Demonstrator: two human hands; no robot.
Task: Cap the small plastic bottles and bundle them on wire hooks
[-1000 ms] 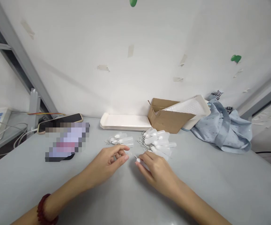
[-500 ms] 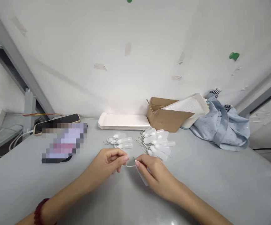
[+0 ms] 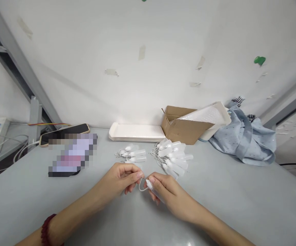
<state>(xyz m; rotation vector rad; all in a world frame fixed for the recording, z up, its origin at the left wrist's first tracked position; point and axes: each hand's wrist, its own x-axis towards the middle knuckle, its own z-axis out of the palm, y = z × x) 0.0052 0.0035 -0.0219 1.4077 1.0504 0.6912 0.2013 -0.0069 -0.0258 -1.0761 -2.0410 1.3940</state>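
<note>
Two bare hands meet low over a big grey table, smooth and matte with a faint sheen. Behind it, a white wall with bits of tape. Far right, crumpled blue dotted cloth, soft folds. Beside it a brown cardboard box, open flap, with a white bubbly padded sheet leaning out. Flat white tray against the wall, long, rounded corners. Left, a dark phone on a cable.

Mid-table: two heaps of small plastic vials, the larger heap to the right, the smaller heap to the left, all translucent, capped, with thin loops.

Left hand: fingers narrowed to a pinch on one end of a thin pale cord loop; dark red bead bracelet on the wrist. Right hand: closed around one small vial, white cap end poking out by the thumb, body mostly hidden under the fingers. The cord curves between both hands just above the table, near the front of the heaps.

Judgement on doing it well: pinch close to the cord tip, hold the vial steady near its cap, keep the loop slack, don't yank; the plastic looks slick and light, so it could slip easily.
</note>
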